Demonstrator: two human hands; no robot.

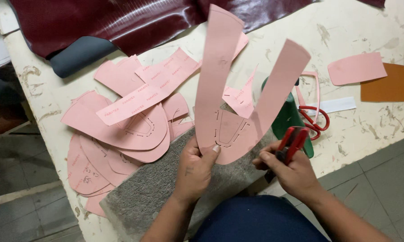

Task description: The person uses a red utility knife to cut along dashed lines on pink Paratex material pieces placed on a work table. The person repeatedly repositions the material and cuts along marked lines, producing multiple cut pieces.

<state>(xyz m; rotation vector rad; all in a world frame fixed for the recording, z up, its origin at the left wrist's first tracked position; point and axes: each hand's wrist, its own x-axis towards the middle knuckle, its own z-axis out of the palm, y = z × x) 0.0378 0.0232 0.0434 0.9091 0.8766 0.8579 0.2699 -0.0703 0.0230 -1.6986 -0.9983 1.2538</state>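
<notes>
While left hand point(196, 166) grips pink U-shaped pattern point(238, 89), right hand point(291, 172) clamped on red-handled tool point(292, 141), pink cutouts point(121, 121) beside.

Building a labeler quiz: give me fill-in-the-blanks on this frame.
1. The left hand holds up a U-shaped pattern piece coloured ____.
2. The right hand grips a tool with ____ handles.
3. More pieces lie in a pile on the ____.
4. The dark red leather lies at the ____ of the picture.

Missing: pink; red; table; top
</notes>
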